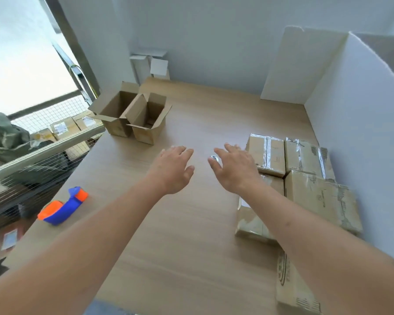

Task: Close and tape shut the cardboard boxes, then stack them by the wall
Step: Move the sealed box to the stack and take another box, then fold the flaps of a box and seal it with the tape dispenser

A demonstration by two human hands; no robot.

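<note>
Two open cardboard boxes stand at the table's far left with their flaps up: the nearer one (146,119) and one behind it (115,113). Several taped-shut boxes lie along the right side by the white wall, among them one (267,155) beside my right hand and a larger one (321,198). My left hand (173,169) and my right hand (233,169) are stretched out over the middle of the table, fingers straight, holding nothing. A blue and orange tape dispenser (63,206) lies near the left edge.
The wooden table (168,235) ends at a railing with wire mesh (39,153) on the left. White panels (355,114) wall the right and back. A small round metal fitting (214,158) sits in the tabletop between my hands. White cartons (149,64) stand at the far corner.
</note>
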